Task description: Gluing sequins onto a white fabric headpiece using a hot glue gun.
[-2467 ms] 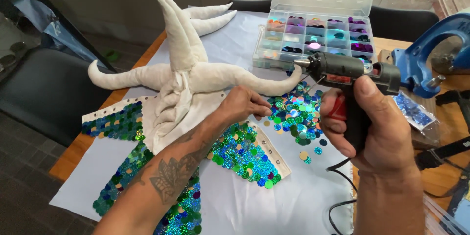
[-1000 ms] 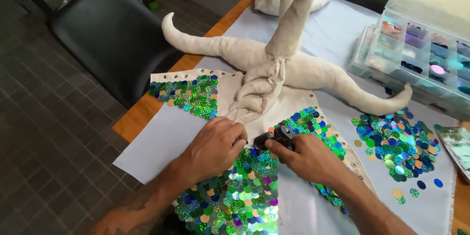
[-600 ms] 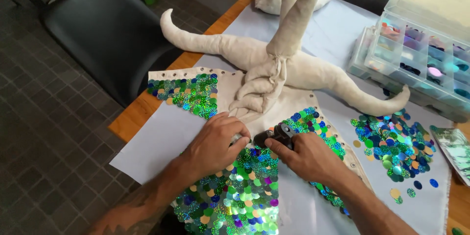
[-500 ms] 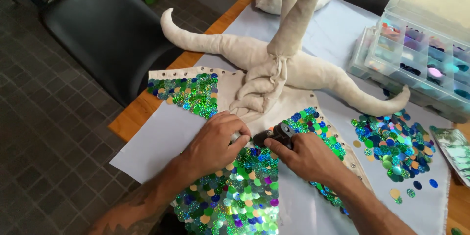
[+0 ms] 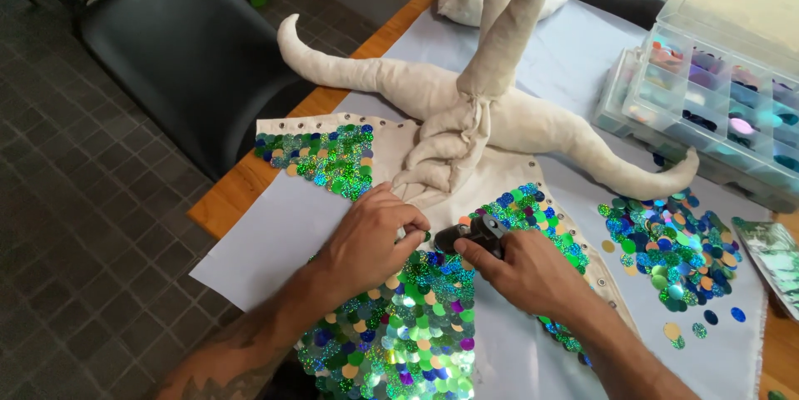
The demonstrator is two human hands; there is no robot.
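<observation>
Sequinned green-and-blue cloth panel [image 5: 399, 325] lies flat on the tabletop [image 5: 241, 188], under my hands.
My left hand [image 5: 366, 238] pinches one sequin in place; my right hand [image 5: 520, 271] grips the black glue gun [image 5: 470, 235], nozzle beside it.

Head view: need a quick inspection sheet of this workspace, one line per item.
Surface: wooden table under a pale paper sheet.
Job's things: cream fabric piece with green and blue sequins; black glue gun.
Clutter: cream stuffed fabric horns; loose sequin pile; clear compartment box of sequins; small packet.
Grippers: left hand pinches at the sequin edge; right hand grips the glue gun.
Cables: nothing seen.
Surroundings: black chair, grey tiled floor.
</observation>
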